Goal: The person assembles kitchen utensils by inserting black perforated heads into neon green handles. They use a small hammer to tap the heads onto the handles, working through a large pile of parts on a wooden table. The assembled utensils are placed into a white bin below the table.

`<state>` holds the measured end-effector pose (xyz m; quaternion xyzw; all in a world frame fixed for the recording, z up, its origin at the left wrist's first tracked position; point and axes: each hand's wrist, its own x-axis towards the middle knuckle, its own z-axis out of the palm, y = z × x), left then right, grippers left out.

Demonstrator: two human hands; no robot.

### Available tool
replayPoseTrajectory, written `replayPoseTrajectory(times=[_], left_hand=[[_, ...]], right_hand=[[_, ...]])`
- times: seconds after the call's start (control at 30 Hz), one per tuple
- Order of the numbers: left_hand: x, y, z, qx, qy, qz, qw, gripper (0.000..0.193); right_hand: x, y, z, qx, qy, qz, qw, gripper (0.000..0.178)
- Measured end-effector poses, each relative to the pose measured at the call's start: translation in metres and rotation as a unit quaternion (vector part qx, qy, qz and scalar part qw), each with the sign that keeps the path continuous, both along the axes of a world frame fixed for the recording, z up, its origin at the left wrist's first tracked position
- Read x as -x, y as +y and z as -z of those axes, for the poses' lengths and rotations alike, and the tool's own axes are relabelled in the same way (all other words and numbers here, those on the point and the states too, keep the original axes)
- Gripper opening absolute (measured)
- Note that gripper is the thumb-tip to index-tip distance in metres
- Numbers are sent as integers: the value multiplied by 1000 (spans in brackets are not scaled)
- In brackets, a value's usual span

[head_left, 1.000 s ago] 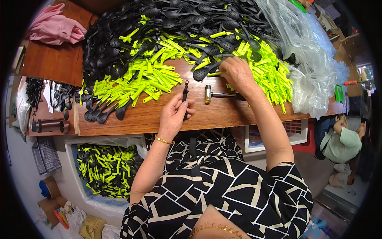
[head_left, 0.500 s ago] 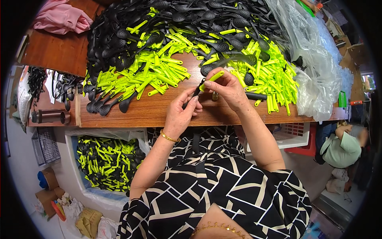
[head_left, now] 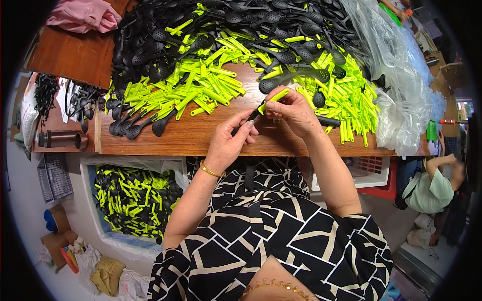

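Observation:
Just above the wooden table's front part, my left hand is closed around the dark shaft of a black kitchen utensil; its head is hidden by my fingers. Pinched between the thumb and fingers of my right hand is a lime-green handle, tilted up to the right. The handle's lower end meets the tip of the black shaft; how far it sits over it I cannot tell. Beyond my hands lie a pile of loose green handles, another green heap at the right, and many black slotted spoons.
A lined bin below the table's left holds green-handled black utensils. Clear plastic sheeting covers the right side. A brown flask lies at the left, and pink cloth at the back left. Another person is at the far right.
My right hand has shifted slightly right and down, and the green handle now tilts differently against the black shaft. My left hand keeps its hold. The whole view has shifted a little.

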<state>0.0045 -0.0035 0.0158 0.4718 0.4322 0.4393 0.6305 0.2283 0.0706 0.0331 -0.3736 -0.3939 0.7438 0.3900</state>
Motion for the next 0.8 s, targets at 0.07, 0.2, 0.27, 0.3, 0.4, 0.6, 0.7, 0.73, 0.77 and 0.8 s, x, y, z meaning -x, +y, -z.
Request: replayPoseTrajectory(times=[0.07,0.2,0.27,0.3,0.4,0.6,0.7,0.73,0.77,0.8], left_hand=[[1,0,-1,12,-3,5,1000,39],[2,-3,-5,37,-15,2,999,38],[3,-4,-3,13,-16,1,1000,38],[5,-5,-2,-11,-13,4,1000,38],[6,-8,-3,-55,12,1,998,38],[1,-5,-20,-24,-19,-14,999,32],[12,13,-17,1,26,0,1000,23],[18,19,-15,4,57,10,998,21],[23,18,-13,11,55,13,998,20],[26,17,-10,19,51,15,998,21]], right_hand=[[-2,1,4,-18,-22,-21,999,23],[11,-9,5,-29,-4,8,1000,34],[12,-11,8,-20,-7,5,1000,33],[15,-13,7,-16,-7,4,1000,32],[21,-21,-3,-4,9,12,1000,31],[28,-14,1,-44,8,36,998,38],[36,-15,-7,-60,-8,18,998,45],[40,-19,-5,-80,-45,-8,996,48],[43,-22,0,-89,-50,-16,995,49],[45,-24,4,-99,-49,-10,994,49]])
